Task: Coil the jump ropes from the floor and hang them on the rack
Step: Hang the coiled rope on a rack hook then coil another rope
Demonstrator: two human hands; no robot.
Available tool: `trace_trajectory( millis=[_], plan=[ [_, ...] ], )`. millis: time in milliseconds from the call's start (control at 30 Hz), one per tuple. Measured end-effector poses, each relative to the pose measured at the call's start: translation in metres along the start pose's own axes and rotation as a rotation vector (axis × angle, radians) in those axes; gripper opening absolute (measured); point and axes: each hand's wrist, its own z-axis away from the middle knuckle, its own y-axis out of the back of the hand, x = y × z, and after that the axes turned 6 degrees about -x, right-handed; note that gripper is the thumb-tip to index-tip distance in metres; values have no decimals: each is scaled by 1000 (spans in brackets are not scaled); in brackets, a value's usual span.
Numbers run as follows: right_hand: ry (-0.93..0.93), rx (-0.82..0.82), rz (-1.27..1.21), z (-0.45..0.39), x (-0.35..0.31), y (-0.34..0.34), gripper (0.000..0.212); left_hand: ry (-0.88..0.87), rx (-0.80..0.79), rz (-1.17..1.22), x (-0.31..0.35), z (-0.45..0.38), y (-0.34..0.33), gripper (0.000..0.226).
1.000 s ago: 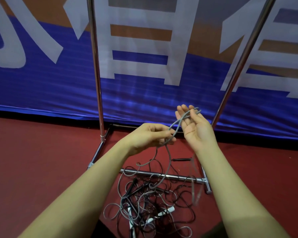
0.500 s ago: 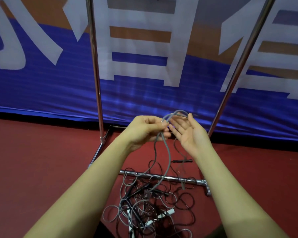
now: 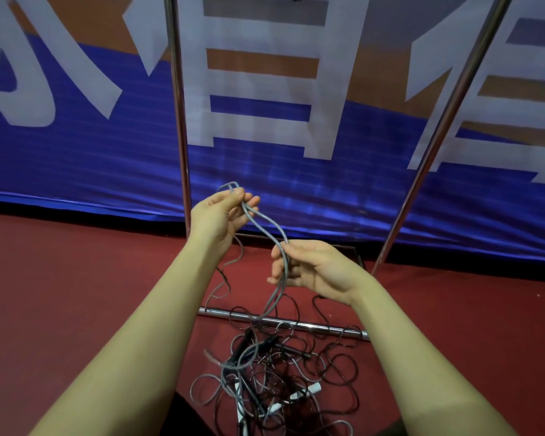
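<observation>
The left hand (image 3: 219,215) sat near the centre of the frame, higher than half a second before, its thumb and fingers pinching a doubled bend of the grey rope (image 3: 266,229), whose loop poked out above the fingertips. The right hand (image 3: 320,269) had dropped lower and to the right of centre; earlier its fingers were straight and spread beside the left hand, now they curled loosely round the two strands. Between the hands the rope ran as a slack, wavy pair, where before both hands met at the same loop. Below the right hand the strands fell to the pile (image 3: 274,379) of tangled grey and black ropes on the red floor (image 3: 60,294), in the lower centre, lying much as earlier, with white handles (image 3: 313,388) showing among the loops. The pile lay across and in front of the rack (image 3: 178,105) base bar. The rack's two uprights rose to the top edge, in front of the blue banner (image 3: 76,158).
</observation>
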Motion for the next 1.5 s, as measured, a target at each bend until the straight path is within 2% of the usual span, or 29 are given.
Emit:
trace_trajectory(
  millis=[133, 200, 267, 333, 467, 567, 667, 800, 933, 1133, 1267, 1500],
  plan=[
    [117, 14, -118, 3, -3, 0, 15, 73, -4, -22, -8, -1, 7, 14],
    [194, 78, -171, 2, -6, -1, 14, 178, -47, -45, -11, 0, 3, 23],
    [289, 167, -265, 1, -10, 2, 12, 334, -140, -141, -12, 2, 1, 38],
    [376, 243, -341, 2, -15, 5, 12, 467, -307, -299, -15, 7, -1, 48],
    [469, 332, -441, 7, -20, 9, 18, 554, -607, -487, -26, 20, -4, 39],
    [538, 418, -525, 5, -20, 14, 18, 537, -722, -508, -29, 25, -5, 35],
    [590, 485, -577, 1, -18, 20, 17, 477, -808, -584, -28, 27, -6, 17],
    [559, 518, -559, -1, -13, 28, 19, 413, -738, -537, -25, 27, -11, 14],
    [311, 516, -326, -5, -5, 29, 35, 269, -505, -257, -17, 23, -18, 15],
    [-50, 280, -73, -16, 16, 9, 43, 154, -292, -77, -16, 15, -18, 13],
    [-75, 74, -47, -13, 11, 3, 47, 82, -192, -13, -13, 5, -13, 12],
    [47, -44, -36, -4, 2, 0, 13, 76, -61, -61, -21, -6, 5, 10]
  ],
)
